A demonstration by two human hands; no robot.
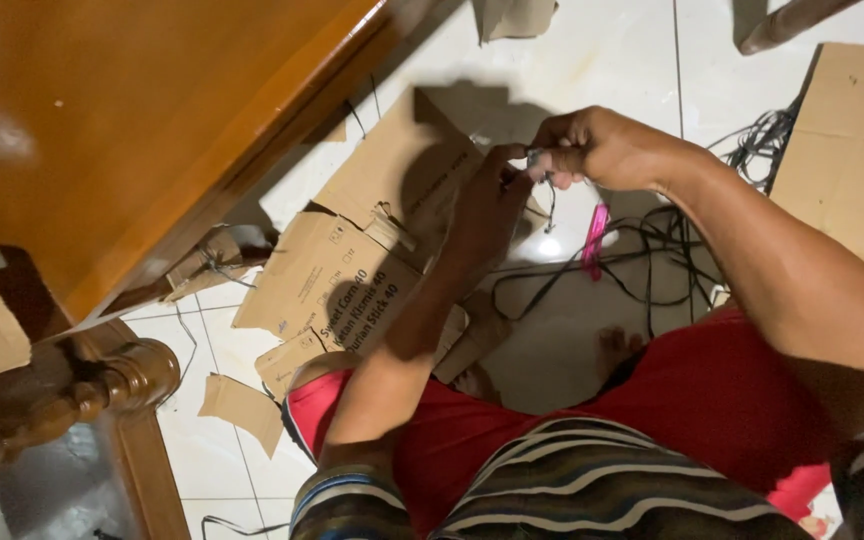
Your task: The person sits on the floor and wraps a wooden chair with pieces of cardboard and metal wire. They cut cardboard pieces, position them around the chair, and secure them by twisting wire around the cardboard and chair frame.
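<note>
A small grey metallic piece (535, 157) at the end of a thin black wire (550, 205) is pinched between the left hand (485, 205) and the right hand (602, 148), raised above the flattened brown cardboard box (352, 260), seemingly for closer handling.

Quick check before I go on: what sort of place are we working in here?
Most likely a room in a home, with the person working on the floor: white floor tiles, a polished wooden table with a turned leg, and flattened cardboard and black cables strewn about.
</note>
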